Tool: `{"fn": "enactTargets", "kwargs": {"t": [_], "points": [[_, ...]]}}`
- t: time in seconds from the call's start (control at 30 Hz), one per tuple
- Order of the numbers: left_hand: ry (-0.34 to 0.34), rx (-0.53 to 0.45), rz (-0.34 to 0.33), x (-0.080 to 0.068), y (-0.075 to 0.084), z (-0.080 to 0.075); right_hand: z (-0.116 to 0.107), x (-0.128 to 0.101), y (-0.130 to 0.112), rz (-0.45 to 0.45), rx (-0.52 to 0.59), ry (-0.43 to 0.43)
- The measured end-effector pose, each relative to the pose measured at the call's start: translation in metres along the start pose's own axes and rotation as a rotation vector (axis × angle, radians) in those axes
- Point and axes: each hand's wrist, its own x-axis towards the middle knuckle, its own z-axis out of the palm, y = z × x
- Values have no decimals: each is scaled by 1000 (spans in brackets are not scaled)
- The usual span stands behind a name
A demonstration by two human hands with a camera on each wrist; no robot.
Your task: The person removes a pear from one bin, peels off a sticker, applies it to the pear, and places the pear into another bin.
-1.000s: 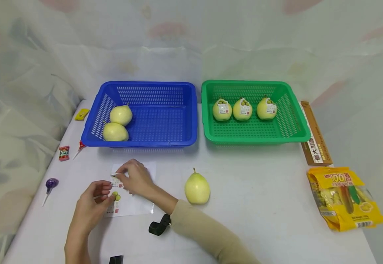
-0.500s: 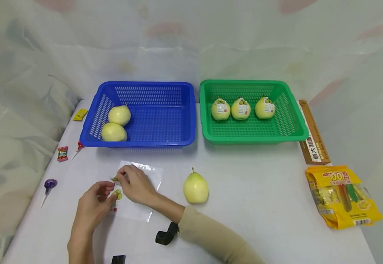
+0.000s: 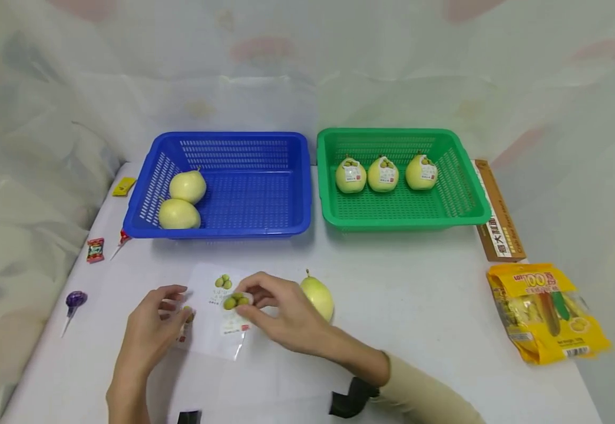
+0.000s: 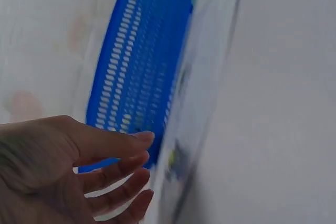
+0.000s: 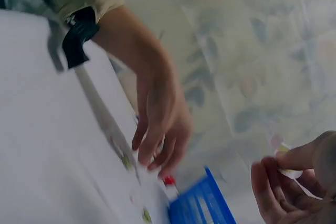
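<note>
My right hand (image 3: 291, 315) pinches a peeled sticker (image 3: 230, 321) printed with green fruit, between thumb and fingers. The sticker is over the right part of a clear sticker sheet (image 3: 207, 341) on the table. In the right wrist view that sticker (image 5: 290, 173) is partly hidden by the fingers. Over the sheet's left side is my left hand (image 3: 151, 330), its fingers loosely bent and holding nothing that shows. Its thumb partly covers another sticker (image 3: 187, 318). A pear (image 3: 319, 297) stands on the table just behind my right hand, partly hidden by it.
A blue basket (image 3: 254, 231) with two plain pears stands at the back left. Beside it, a green basket (image 3: 403, 222) holds three stickered pears. Candies and a purple lollipop (image 3: 76, 299) lie at left; a brown box (image 3: 503, 221) and yellow candy bag (image 3: 548, 315) at right.
My right hand has lifted the sticker off the sheet and moved right with it, toward the pear. The sheet shifted and turned slightly as it peeled. My left hand stays almost in place.
</note>
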Motion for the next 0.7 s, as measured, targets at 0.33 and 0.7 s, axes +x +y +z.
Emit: {"fn": "enactTargets", "kwargs": {"t": [0.33,0.7], "points": [[-117,-273,483,0,75,37,-87,-75,29,30,-118,115],[-390,-351,581,5,109,82,-90,-79,60,-98,-262,151]]}}
